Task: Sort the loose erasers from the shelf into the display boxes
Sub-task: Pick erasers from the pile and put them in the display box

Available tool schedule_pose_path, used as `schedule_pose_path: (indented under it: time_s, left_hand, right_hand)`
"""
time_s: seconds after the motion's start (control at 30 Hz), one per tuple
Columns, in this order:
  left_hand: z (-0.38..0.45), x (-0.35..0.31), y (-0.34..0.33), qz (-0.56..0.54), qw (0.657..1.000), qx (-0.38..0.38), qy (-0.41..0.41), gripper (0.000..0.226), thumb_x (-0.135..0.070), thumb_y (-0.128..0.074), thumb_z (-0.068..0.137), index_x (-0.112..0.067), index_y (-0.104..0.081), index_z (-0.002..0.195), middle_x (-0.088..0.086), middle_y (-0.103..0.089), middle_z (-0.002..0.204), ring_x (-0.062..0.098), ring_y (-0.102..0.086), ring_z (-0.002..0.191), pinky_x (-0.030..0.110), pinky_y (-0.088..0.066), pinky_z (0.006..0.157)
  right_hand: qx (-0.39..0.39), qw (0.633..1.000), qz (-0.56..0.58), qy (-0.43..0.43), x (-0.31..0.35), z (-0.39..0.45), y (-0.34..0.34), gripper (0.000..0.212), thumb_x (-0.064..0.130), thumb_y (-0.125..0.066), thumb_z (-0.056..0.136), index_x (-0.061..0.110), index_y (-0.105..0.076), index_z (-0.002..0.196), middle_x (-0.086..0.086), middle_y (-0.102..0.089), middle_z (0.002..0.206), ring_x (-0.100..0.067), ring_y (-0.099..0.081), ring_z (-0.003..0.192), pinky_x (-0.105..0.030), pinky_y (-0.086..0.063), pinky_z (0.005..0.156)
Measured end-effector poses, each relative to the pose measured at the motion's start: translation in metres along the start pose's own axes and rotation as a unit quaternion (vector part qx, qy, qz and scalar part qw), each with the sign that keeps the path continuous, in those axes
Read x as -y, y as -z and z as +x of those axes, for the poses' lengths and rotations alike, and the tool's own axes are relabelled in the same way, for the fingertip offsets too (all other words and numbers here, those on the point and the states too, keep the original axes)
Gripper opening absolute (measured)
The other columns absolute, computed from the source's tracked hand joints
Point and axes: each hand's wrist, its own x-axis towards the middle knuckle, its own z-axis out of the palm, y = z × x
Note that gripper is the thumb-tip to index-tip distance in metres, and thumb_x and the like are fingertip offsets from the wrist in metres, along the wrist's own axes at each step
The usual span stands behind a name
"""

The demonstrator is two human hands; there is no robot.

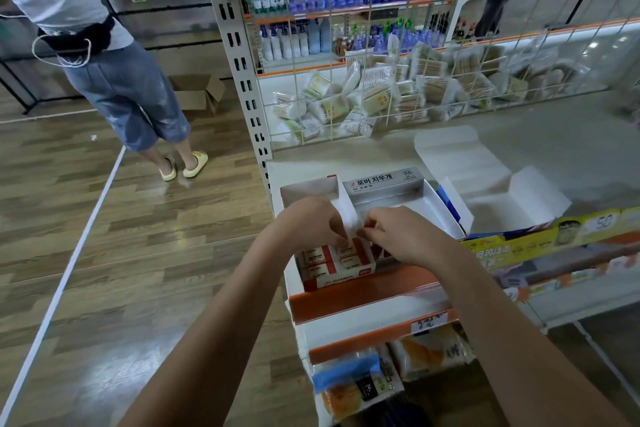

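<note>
A red and white display box point(332, 279) sits at the shelf's front left corner, with several red-and-white wrapped erasers point(320, 258) lined up inside it. My left hand point(311, 222) hovers over the box, fingertips curled down and pinching an eraser at the row's right end. My right hand point(401, 234) is beside it, fingers curled, pinching at the same spot. Behind them stands a silver display box point(384, 189) with Korean lettering, its tray showing bare. A white flap point(348, 211) rises between the two boxes.
An open white and blue carton point(485, 194) lies to the right on the shelf. A wire grid point(381, 90) backs the shelf, with packets of cotton swabs behind it. Another person in yellow sandals point(183, 166) stands on the wooden floor at left. Snack bags fill the lower shelf point(367, 381).
</note>
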Motion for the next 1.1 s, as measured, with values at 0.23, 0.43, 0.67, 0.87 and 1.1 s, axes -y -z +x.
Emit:
schedule_pose_path:
  time_s: [0.23,0.43,0.67,0.87,1.1]
  left_hand:
    - [-0.001,-0.012,0.018,0.014,0.999,-0.046,0.006,0.026,-0.042,-0.054,0.091,-0.024,-0.065,0.106,-0.002,-0.066,0.109,0.014,-0.060,0.095,0.036,-0.051,0.086]
    - [0.030,-0.079,0.040,0.034,0.982,-0.185,-0.013,0.029,-0.042,-0.050,0.092,-0.025,-0.062,0.111,0.001,-0.062,0.112,0.023,-0.057,0.103,0.033,-0.046,0.082]
    - [0.099,-0.214,0.017,0.110,0.966,-0.211,-0.103,0.036,-0.043,-0.047,0.094,-0.023,-0.053,0.124,0.005,-0.054,0.123,0.027,-0.049,0.115,0.038,-0.040,0.092]
    - [0.164,-0.349,-0.014,0.098,0.960,-0.220,-0.140,0.040,-0.045,-0.052,0.091,-0.023,-0.054,0.124,0.005,-0.054,0.124,0.027,-0.045,0.118,0.038,-0.035,0.093]
    - [0.244,-0.477,-0.039,0.084,0.968,-0.178,-0.159,0.044,-0.048,-0.051,0.090,-0.023,-0.052,0.126,0.007,-0.051,0.129,0.029,-0.043,0.121,0.040,-0.036,0.095]
  right_hand:
    - [0.016,0.999,-0.002,0.039,-0.006,0.002,0.019,0.020,0.036,-0.047,0.095,0.019,-0.058,0.091,0.003,-0.066,0.087,-0.007,-0.057,0.071,-0.024,-0.040,0.059]
    - [-0.130,0.988,-0.050,0.071,-0.054,-0.011,0.067,0.021,0.028,-0.054,0.091,0.017,-0.058,0.108,-0.004,-0.061,0.108,-0.022,-0.056,0.100,-0.029,-0.041,0.076]
    - [-0.184,0.977,-0.106,0.000,-0.172,-0.066,0.120,0.038,0.025,-0.055,0.092,0.015,-0.050,0.128,-0.007,-0.051,0.129,-0.025,-0.047,0.120,-0.036,-0.038,0.098]
    - [-0.208,0.964,-0.141,-0.089,-0.307,-0.129,0.168,0.043,0.028,-0.056,0.090,0.017,-0.048,0.131,-0.009,-0.051,0.128,-0.027,-0.045,0.119,-0.036,-0.037,0.097]
    - [-0.232,0.951,-0.138,-0.152,-0.438,-0.170,0.213,0.046,0.025,-0.058,0.088,0.015,-0.048,0.131,-0.011,-0.049,0.133,-0.028,-0.046,0.121,-0.034,-0.035,0.096]
